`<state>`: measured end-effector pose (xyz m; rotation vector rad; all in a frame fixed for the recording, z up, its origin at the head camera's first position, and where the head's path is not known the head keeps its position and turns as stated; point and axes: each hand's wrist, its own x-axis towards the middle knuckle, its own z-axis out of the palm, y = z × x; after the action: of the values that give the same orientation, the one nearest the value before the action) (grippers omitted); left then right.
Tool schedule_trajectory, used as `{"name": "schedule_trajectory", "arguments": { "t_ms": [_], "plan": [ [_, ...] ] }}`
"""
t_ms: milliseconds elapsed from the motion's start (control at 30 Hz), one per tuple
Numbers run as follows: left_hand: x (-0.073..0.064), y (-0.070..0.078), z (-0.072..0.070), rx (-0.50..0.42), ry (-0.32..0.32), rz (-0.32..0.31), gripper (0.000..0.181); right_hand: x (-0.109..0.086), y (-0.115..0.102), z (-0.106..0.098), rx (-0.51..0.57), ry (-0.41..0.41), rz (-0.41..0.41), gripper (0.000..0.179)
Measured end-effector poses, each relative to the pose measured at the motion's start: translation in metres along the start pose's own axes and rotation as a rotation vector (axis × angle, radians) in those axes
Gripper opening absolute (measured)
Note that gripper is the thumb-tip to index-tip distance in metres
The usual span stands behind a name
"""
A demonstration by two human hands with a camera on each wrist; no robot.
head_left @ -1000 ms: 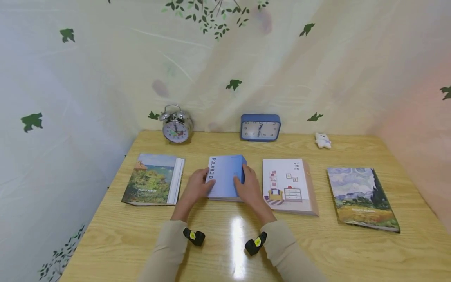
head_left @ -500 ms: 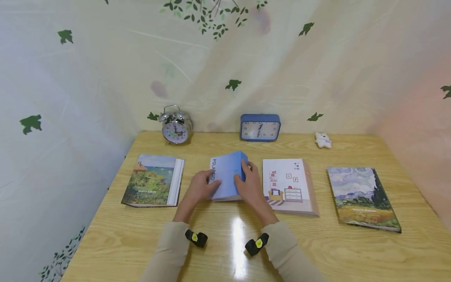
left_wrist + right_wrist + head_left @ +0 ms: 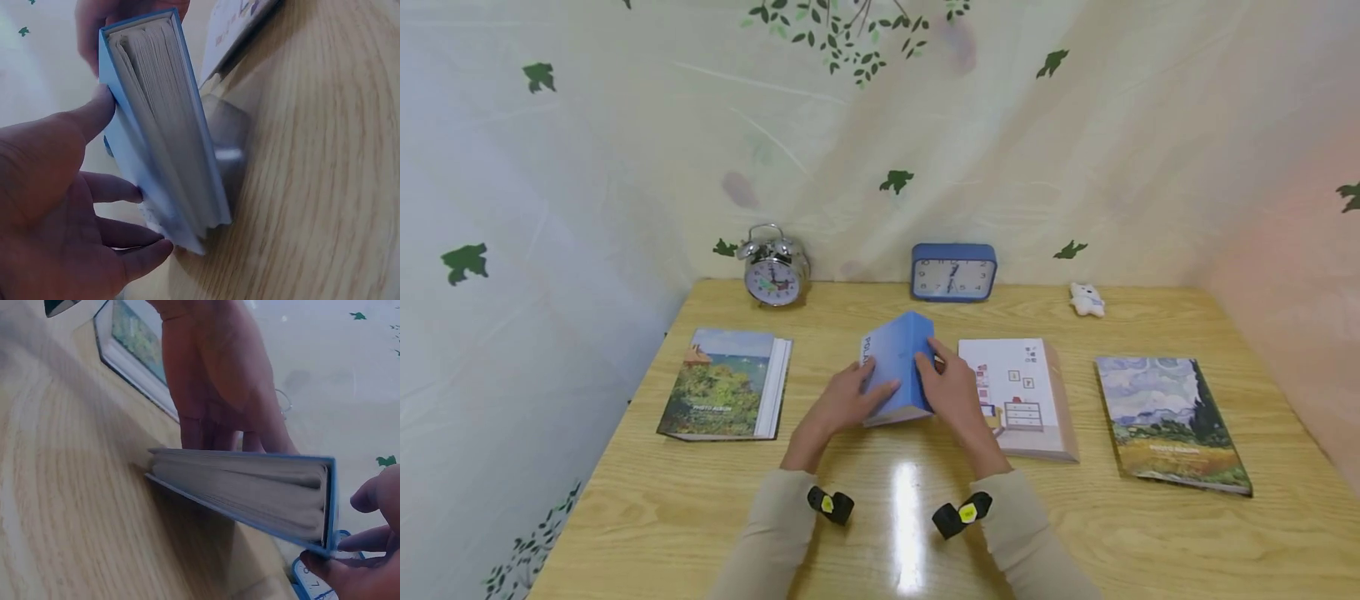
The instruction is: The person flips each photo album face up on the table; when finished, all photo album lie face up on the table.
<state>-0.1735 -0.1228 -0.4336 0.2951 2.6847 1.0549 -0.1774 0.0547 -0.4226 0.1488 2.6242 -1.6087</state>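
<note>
A blue photo album (image 3: 891, 367) with POLAROID lettering stands tilted near the middle of the table, its spine raised to the right. My left hand (image 3: 846, 400) holds its left side, thumb on the front cover. In the left wrist view the fingertips (image 3: 156, 240) touch that cover near its open edge. My right hand (image 3: 952, 387) grips the spine side, with its thumb against the spine; some of its fingers are hidden behind the album. Both wrist views show the end of the page block (image 3: 250, 487), slightly fanned, between the covers.
A landscape photo album (image 3: 722, 383) lies at left. To the right are a white album with a room drawing (image 3: 1022, 400), close to my right hand, and another painted album (image 3: 1172, 425). Behind stand a silver alarm clock (image 3: 775, 271), a blue clock (image 3: 954, 273) and a small white bear (image 3: 1087, 300).
The blue album has gone from lying flat to tilted, its spine side lifted. Both hands have shifted a little to the right with it.
</note>
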Motion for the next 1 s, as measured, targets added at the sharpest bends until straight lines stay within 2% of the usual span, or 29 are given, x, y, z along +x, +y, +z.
{"name": "schedule_trajectory", "arguments": {
  "t_ms": [167, 333, 433, 467, 567, 700, 833, 933, 1000],
  "plan": [
    [0.001, 0.001, -0.005, -0.108, -0.019, 0.035, 0.066, -0.003, -0.005, -0.009, 0.143, -0.003, -0.039, 0.045],
    [0.001, 0.002, -0.013, -0.337, -0.075, 0.045, 0.061, -0.006, -0.016, -0.013, 0.124, 0.012, -0.087, 0.040],
    [-0.001, 0.002, -0.021, -0.468, -0.083, 0.087, 0.057, -0.008, -0.023, -0.011, 0.114, -0.005, -0.130, 0.040],
    [-0.001, 0.003, -0.025, -0.485, -0.073, 0.099, 0.056, -0.009, -0.025, -0.009, 0.118, -0.016, -0.147, 0.040],
    [-0.004, 0.005, -0.035, -0.422, -0.010, 0.127, 0.056, -0.010, -0.029, -0.001, 0.137, -0.043, -0.189, 0.041],
    [-0.008, 0.007, -0.046, -0.270, 0.050, 0.134, 0.056, -0.010, -0.032, 0.012, 0.158, -0.067, -0.241, 0.043],
    [-0.011, 0.006, -0.054, -0.213, 0.047, 0.105, 0.056, -0.010, -0.032, 0.021, 0.150, -0.087, -0.264, 0.042],
    [-0.014, 0.003, -0.057, -0.205, 0.043, 0.069, 0.057, -0.010, -0.030, 0.028, 0.121, -0.112, -0.261, 0.042],
    [-0.016, 0.001, -0.059, -0.196, 0.050, 0.068, 0.057, -0.010, -0.028, 0.032, 0.099, -0.129, -0.265, 0.042]
  ]
}}
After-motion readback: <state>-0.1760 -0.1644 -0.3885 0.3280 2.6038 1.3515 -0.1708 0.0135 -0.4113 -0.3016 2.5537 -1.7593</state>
